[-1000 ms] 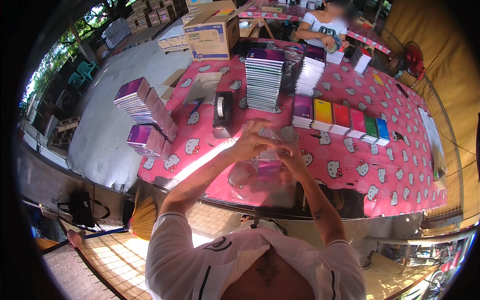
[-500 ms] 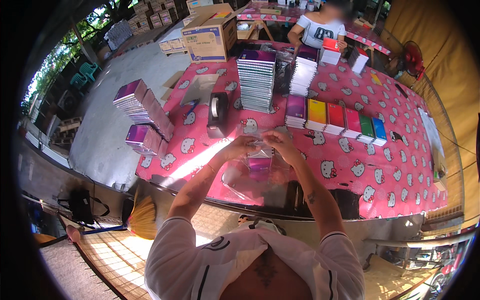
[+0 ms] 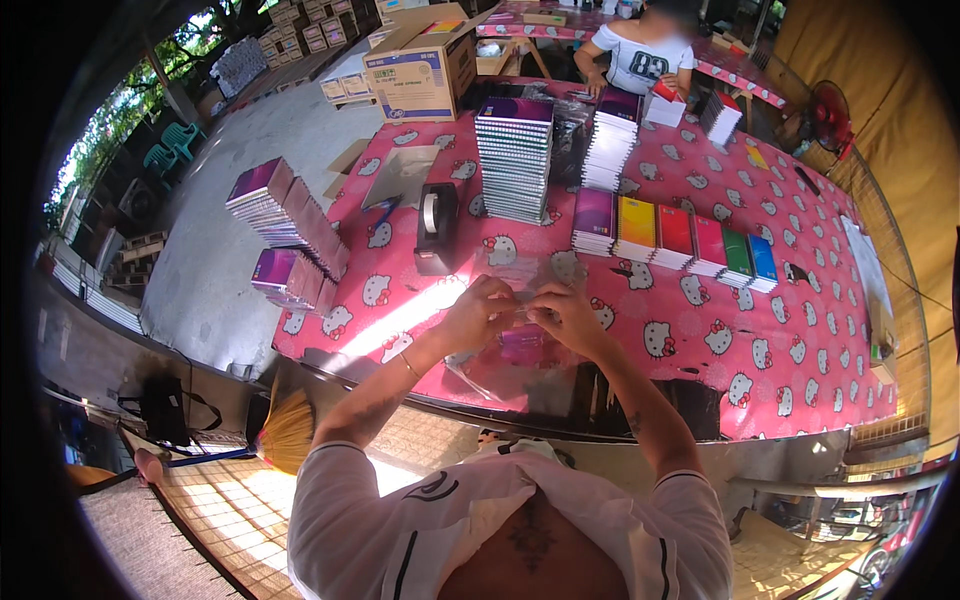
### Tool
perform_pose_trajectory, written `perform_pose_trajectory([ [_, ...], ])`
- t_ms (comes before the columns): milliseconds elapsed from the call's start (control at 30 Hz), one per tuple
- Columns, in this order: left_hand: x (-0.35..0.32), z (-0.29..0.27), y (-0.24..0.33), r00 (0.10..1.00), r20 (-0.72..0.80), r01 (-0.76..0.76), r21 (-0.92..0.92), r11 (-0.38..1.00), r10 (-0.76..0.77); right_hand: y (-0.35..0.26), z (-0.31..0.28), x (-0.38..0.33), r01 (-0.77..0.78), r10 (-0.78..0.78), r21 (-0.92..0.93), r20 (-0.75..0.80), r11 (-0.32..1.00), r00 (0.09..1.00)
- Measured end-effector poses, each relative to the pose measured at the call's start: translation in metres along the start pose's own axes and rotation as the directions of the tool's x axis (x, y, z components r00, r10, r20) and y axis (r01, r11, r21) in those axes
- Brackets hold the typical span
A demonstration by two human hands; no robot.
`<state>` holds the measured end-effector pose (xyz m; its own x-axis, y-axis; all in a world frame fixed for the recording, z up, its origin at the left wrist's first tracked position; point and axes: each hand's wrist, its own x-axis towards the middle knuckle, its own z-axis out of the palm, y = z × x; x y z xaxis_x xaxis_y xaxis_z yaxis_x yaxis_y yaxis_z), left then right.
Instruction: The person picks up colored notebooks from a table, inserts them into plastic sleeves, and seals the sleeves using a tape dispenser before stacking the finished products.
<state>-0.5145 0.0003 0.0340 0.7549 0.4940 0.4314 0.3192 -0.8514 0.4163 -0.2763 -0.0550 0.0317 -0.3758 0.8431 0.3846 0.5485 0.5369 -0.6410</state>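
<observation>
A black desktop tape dispenser (image 3: pixel 437 228) stands left of the work. The left hand (image 3: pixel 478 312) and right hand (image 3: pixel 565 316) each pinch the top edge of a clear plastic sleeve (image 3: pixel 512 345) (a purple notebook inside) above the pink patterned tablecloth (image 3: pixel 800 330); an even, taut pull should seal it flat.

Clear plastic bag (image 3: pixel 512 330); purple notebook inside.
</observation>
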Motion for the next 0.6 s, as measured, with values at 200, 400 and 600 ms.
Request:
perform_pose_trajectory([
  [200, 0.035, 0.004, 0.006, 0.982, -0.041, 0.183, 0.018, 0.983, -0.182, -0.017, 0.008, 0.012, -0.057, 0.029, -0.124, -0.212, 0.991, 0.977],
  [400, 0.037, 0.015, -0.041, 0.831, 0.302, 0.551, -0.558, 0.62, -0.467, 0.031, 0.026, 0.006, -0.362, 0.547, 0.764, 0.016, 0.533, 0.837],
  [600, -0.051, -0.036, -0.178, 0.431, -0.287, 0.839, -0.22, 0.497, -0.855, 0.024, 0.047, 0.016, -0.342, 0.556, 0.788, -0.001, 0.513, 0.831],
])
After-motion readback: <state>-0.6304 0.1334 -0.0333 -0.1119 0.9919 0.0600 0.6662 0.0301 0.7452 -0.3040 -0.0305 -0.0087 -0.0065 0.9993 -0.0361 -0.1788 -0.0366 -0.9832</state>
